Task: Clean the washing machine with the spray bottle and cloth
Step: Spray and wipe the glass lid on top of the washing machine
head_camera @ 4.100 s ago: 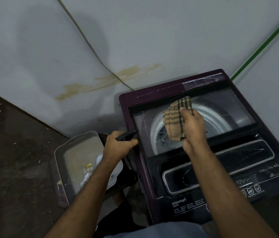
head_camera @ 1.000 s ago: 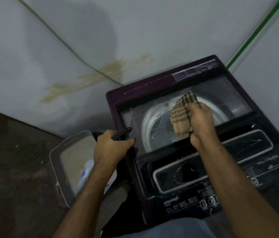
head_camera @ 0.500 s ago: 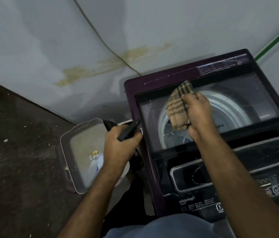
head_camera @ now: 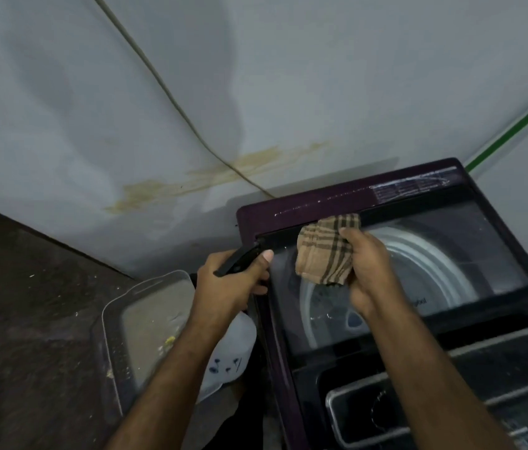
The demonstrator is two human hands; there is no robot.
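A dark purple top-load washing machine (head_camera: 288, 209) fills the lower right, its glass lid showing the white drum beneath. My right hand (head_camera: 369, 271) presses a folded tan checked cloth (head_camera: 324, 251) against the lid's far left corner. My left hand (head_camera: 230, 284) grips the black trigger head of a spray bottle (head_camera: 233, 352) just off the machine's left edge. The bottle's pale body hangs below my wrist, partly hidden by my forearm.
A grey plastic tray (head_camera: 145, 316) with some debris stands on the dark floor left of the machine. A pale wall with a yellowish stain (head_camera: 210, 177) and a thin cable (head_camera: 171, 99) rises behind. A green pipe (head_camera: 515, 125) runs up at the right.
My right hand has slid the cloth across the lid toward its far left corner. The left hand keeps its grip on the spray bottle. The camera has tilted upward.
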